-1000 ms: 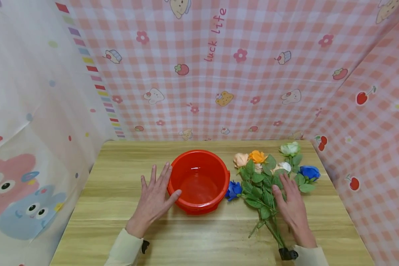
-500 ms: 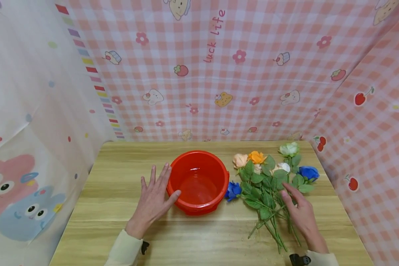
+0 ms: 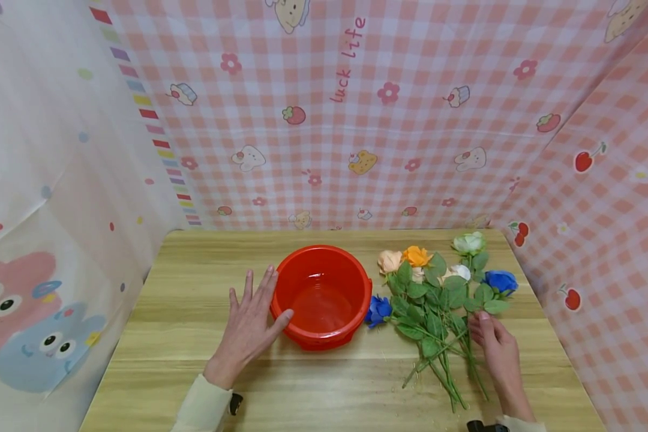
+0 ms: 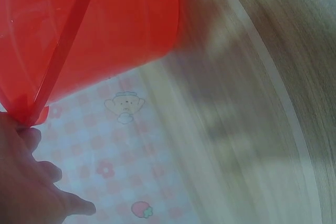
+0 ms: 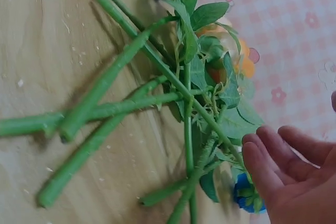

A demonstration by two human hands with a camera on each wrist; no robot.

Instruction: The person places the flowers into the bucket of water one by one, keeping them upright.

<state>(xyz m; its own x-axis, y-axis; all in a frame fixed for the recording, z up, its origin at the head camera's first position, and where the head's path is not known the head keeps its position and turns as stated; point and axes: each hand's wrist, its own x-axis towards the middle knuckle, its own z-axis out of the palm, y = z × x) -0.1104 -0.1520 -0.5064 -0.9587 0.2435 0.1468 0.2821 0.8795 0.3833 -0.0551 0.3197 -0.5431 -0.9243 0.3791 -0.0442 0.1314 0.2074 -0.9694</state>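
Observation:
A red plastic basin [image 3: 324, 294] stands on the table, with what looks like water in it. My left hand [image 3: 251, 324] rests against its left rim, fingers spread and straight; the left wrist view shows the fingers beside the handle [image 4: 65, 40]. To the right lies a loose pile of roses with green stems: orange [image 3: 417, 255], peach [image 3: 390, 261], pale green [image 3: 468, 243], white and blue [image 3: 500, 281]. My right hand [image 3: 499, 354] is beside the right-hand stems [image 3: 468, 342], fingers slightly bent. In the right wrist view a gap shows between the thumb and the fingers [image 5: 273, 156].
A second blue rose [image 3: 378, 311] lies close to the basin's right side. Small bits are scattered on the wooden table [image 3: 324, 390] near the stems. Pink checked cloth [image 3: 324, 138] hangs behind and to the right, white patterned cloth [image 3: 59, 180] to the left.
My right hand has drawn back from over the leaves towards the right and front, coming down beside the stems with its fingers more bent. My left hand stays at the basin.

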